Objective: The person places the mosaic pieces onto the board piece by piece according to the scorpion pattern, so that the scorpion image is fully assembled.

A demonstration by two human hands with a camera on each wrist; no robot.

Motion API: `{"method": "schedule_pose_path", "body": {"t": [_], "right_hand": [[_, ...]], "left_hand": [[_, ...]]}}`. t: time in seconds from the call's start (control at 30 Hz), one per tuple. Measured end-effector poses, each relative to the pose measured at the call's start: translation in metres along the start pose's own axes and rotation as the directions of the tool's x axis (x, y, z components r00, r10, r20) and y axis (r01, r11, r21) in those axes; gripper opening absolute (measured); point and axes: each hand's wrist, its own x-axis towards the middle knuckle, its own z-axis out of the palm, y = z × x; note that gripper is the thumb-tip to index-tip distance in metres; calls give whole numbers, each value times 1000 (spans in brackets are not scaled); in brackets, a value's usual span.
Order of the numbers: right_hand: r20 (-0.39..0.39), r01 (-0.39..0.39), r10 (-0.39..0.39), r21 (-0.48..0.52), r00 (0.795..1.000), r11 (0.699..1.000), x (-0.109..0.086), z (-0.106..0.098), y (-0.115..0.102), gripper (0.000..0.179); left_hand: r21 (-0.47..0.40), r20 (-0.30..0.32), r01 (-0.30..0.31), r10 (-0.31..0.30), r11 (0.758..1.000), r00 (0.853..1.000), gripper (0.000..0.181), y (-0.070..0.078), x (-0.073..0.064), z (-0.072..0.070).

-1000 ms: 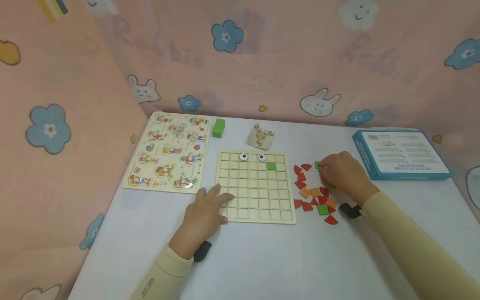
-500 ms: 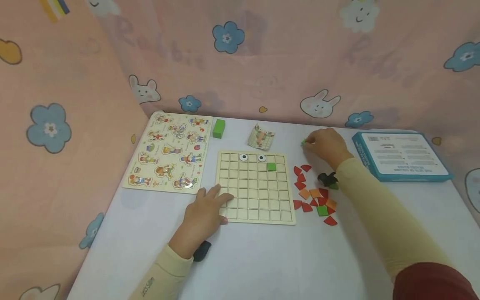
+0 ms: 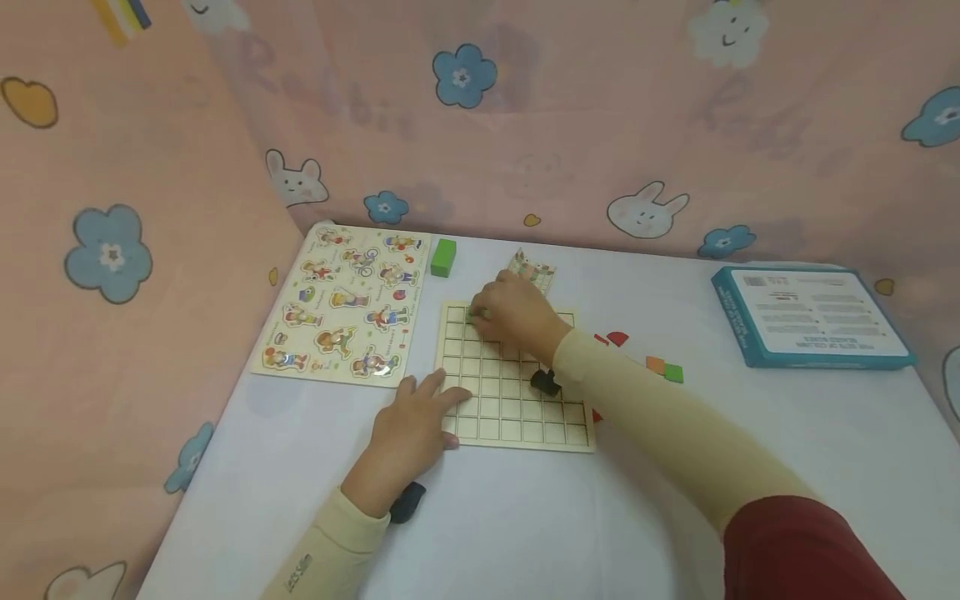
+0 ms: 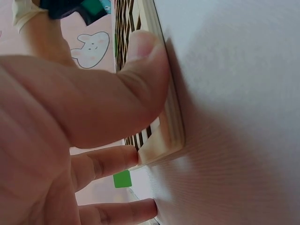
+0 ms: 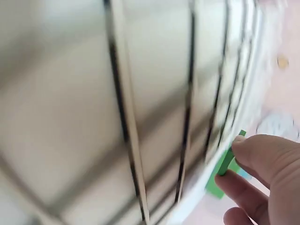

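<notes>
My right hand (image 3: 517, 312) reaches across the wooden grid board (image 3: 487, 387), over its upper left squares. In the right wrist view its thumb and fingertip pinch a thin green square tile (image 5: 228, 159) by the edges, tilted on end. The hand and forearm hide the two eye discs and the green tile on the board. My left hand (image 3: 408, 425) rests with spread fingers at the board's left side. In the left wrist view its thumb (image 4: 143, 51) lies along the board's near edge (image 4: 164, 145), one finger touches the corner, and another reaches past it.
A picture puzzle board (image 3: 345, 300) lies at the left, with a green block (image 3: 443, 258) beside it. A small pattern paper (image 3: 540, 271) is behind the grid, partly covered. Red, orange and green pieces (image 3: 673, 374) lie right, partly behind the sleeve. A blue box (image 3: 817, 317) sits far right.
My right hand picked up a green tile from the loose pieces at the right, lifted it away and brought it left over the grid's upper left. My left hand has stayed in place.
</notes>
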Motion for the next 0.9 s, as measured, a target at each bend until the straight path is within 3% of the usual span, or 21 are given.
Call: {"method": "schedule_pose_path", "body": {"t": [0.13, 0.3, 0.53, 0.8, 0.9], "right_hand": [[-8, 74, -75, -87, 997, 993, -9, 9, -15, 10], [-11, 88, -91, -157, 996, 984, -19, 12, -21, 12], [83, -4, 15, -130, 996, 991, -30, 9, -19, 24], [51, -107, 107, -10, 993, 994, -24, 8, -17, 28], [34, -172, 171, 33, 985, 985, -33, 2, -10, 28]], "left_hand": [[7, -9, -8, 8, 1000, 1000, 65, 0, -1, -1], [10, -27, -23, 23, 1000, 999, 64, -1, -1, -1], [6, -4, -18, 18, 1000, 1000, 66, 1, 1, 2], [8, -20, -17, 18, 1000, 1000, 65, 2, -1, 0], [7, -26, -21, 21, 1000, 999, 65, 2, -1, 0]]}}
